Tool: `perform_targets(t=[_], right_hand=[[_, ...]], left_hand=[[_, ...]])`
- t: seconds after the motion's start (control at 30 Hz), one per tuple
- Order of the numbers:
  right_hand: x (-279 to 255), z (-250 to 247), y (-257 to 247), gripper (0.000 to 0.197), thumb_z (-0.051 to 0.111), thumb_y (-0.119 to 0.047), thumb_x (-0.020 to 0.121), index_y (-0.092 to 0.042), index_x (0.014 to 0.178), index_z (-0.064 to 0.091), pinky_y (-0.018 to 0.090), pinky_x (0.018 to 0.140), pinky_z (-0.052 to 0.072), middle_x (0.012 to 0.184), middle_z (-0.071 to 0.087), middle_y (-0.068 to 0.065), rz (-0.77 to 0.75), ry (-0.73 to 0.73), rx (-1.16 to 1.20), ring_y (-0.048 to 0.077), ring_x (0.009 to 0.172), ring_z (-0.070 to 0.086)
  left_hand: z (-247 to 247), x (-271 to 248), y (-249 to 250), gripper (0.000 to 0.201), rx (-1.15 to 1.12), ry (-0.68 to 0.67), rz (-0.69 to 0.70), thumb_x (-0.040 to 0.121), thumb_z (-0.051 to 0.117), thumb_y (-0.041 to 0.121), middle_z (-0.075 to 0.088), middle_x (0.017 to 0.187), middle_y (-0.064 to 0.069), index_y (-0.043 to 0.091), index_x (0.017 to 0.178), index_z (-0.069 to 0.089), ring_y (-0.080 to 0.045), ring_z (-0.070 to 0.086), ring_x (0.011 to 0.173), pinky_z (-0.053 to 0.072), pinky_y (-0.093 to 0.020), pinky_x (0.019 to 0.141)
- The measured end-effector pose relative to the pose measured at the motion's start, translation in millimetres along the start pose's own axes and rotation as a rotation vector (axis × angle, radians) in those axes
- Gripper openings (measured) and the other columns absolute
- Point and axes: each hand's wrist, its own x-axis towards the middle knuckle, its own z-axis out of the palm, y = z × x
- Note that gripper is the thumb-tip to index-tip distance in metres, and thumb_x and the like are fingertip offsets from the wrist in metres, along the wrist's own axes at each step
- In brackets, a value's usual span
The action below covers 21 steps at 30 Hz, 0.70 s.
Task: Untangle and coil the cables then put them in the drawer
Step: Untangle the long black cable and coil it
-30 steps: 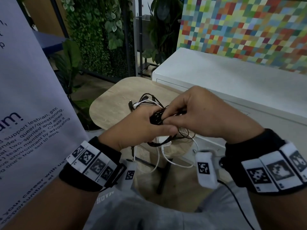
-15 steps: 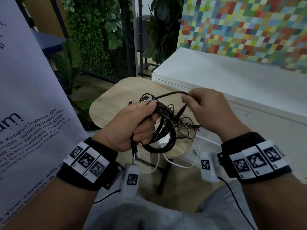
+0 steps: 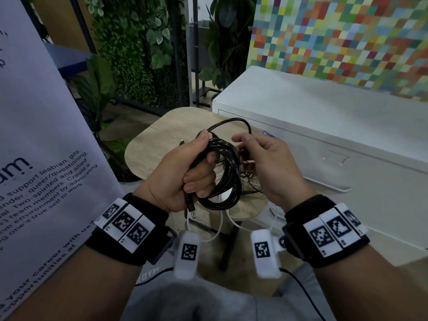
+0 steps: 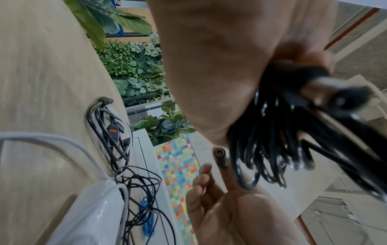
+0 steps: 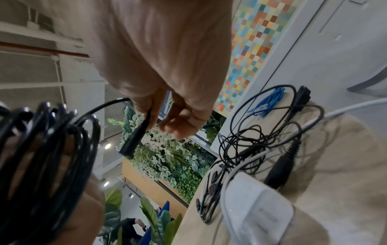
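Observation:
My left hand [image 3: 199, 167] grips a coil of black cable [image 3: 225, 179] upright above the small wooden table [image 3: 157, 144]; one plug [image 3: 191, 208] hangs below my fist. The coil's free end arches over to my right hand [image 3: 245, 141], just right of the coil. In the right wrist view, my right hand [image 5: 167, 116] pinches that end just above its barrel connector [image 5: 133, 142]. A tangle of thin black cables [image 5: 255, 132], a blue cable [image 5: 270, 102] and a white adapter [image 5: 257, 207] lie on the table. The white drawer cabinet [image 3: 324, 117] stands to the right.
A tall printed banner [image 3: 34, 147] stands close on the left. Plants [image 3: 143, 54] and a metal frame fill the back, with a coloured mosaic wall [image 3: 347, 38] behind the cabinet. A white cord [image 3: 217, 230] hangs off the table's near edge.
One second ago both hands met at the coil. My right hand drew the free end out to the right, then came back beside the coil. My left hand still holds the coil.

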Motion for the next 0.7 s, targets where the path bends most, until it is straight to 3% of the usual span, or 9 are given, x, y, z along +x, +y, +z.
perform_targets(t=[0.07,0.13,0.17,0.33,0.43,0.53,0.63,0.7], right_hand=[[-1,4,5,0.024,0.057,-0.017,0.105,-0.012,0.095,0.078,0.025,0.056,0.049,0.075,0.066,0.015,-0.004,-0.008,-0.010,0.024,0.067,0.055],[-2,6,9,0.024,0.058,-0.018,0.105,-0.006,0.102,0.078,0.031,0.064,0.051,0.089,0.064,0.034,0.035,-0.075,0.059,0.032,0.079,0.055],[-2,6,10,0.025,0.058,-0.018,0.105,-0.002,0.108,0.076,0.034,0.068,0.052,0.095,0.064,0.036,0.060,-0.113,0.099,0.034,0.084,0.055],[-5,-1,7,0.031,0.062,-0.023,0.098,0.000,0.116,0.074,0.033,0.069,0.053,0.106,0.067,0.026,0.169,-0.281,0.210,0.031,0.084,0.057],[-6,-1,11,0.019,0.061,-0.014,0.098,-0.009,0.096,0.079,0.036,0.076,0.050,0.089,0.073,0.013,0.217,-0.373,0.197,0.026,0.079,0.058],[-10,2,14,0.026,0.059,-0.011,0.097,-0.017,0.083,0.080,0.042,0.086,0.045,0.075,0.071,0.001,0.241,-0.396,0.204,0.018,0.074,0.058],[-9,2,16,0.041,0.046,-0.036,0.106,-0.012,0.102,0.078,0.060,0.105,0.040,0.087,0.073,0.006,0.310,-0.377,0.282,0.033,0.090,0.057],[-7,2,15,0.056,0.038,-0.049,0.106,-0.007,0.119,0.074,0.055,0.099,0.043,0.105,0.072,0.014,0.338,-0.328,0.320,0.032,0.098,0.057]], left_hand=[[1,1,-1,0.046,-0.003,-0.021,0.000,0.090,0.053,0.055,0.028,0.033,0.010,0.018,0.065,0.062,-0.003,0.027,0.025,0.032,-0.017,0.036],[1,1,-2,0.044,0.011,-0.027,0.004,0.085,0.058,0.057,0.028,0.033,0.010,0.018,0.066,0.061,-0.004,0.028,0.025,0.032,-0.018,0.036],[1,1,-3,0.043,0.020,-0.021,0.006,0.084,0.058,0.057,0.028,0.033,0.010,0.018,0.066,0.061,-0.004,0.028,0.025,0.032,-0.018,0.036],[-3,1,-2,0.044,0.056,0.001,0.000,0.083,0.059,0.058,0.029,0.034,0.009,0.018,0.065,0.060,-0.005,0.028,0.027,0.033,-0.018,0.036],[2,2,-4,0.044,0.118,0.044,-0.007,0.083,0.063,0.056,0.029,0.036,0.006,0.015,0.065,0.059,-0.007,0.028,0.028,0.032,-0.018,0.036],[8,5,-7,0.042,0.170,0.145,0.023,0.088,0.058,0.050,0.029,0.039,0.004,0.012,0.070,0.055,-0.009,0.029,0.030,0.030,-0.017,0.036],[8,11,-6,0.041,0.205,0.236,0.059,0.089,0.057,0.050,0.031,0.044,0.001,0.012,0.072,0.053,-0.010,0.030,0.033,0.031,-0.020,0.037],[6,14,-7,0.042,0.258,0.301,0.096,0.098,0.055,0.047,0.033,0.046,0.000,0.012,0.073,0.054,-0.011,0.031,0.035,0.032,-0.022,0.039]])
